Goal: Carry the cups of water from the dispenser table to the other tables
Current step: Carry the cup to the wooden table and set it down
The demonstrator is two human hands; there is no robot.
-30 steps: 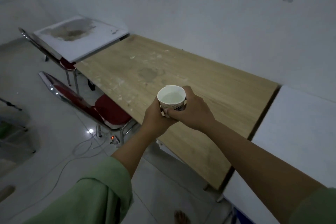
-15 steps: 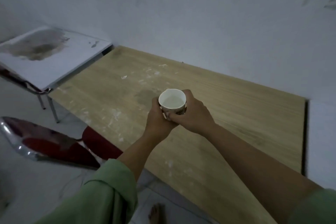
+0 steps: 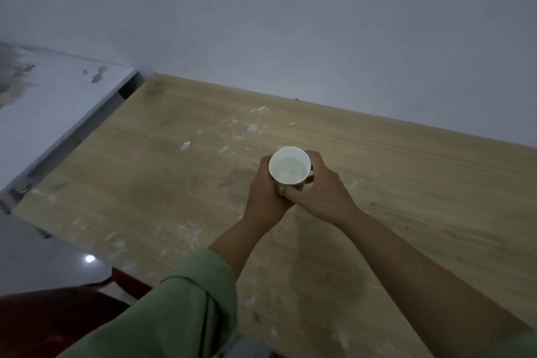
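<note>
A left hand (image 3: 266, 195) and right hand (image 3: 321, 192) together grip a white paper cup (image 3: 289, 166) of water at frame centre, above a paint-flecked wooden desk (image 3: 145, 183) against the wall (image 3: 290, 23).

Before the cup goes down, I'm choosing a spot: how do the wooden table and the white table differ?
The wooden table is tan with pale flecks; the white table has dark stains. The wooden table lies under both hands and the cup; the white table sits off to the left. Both stand against the wall.
</note>
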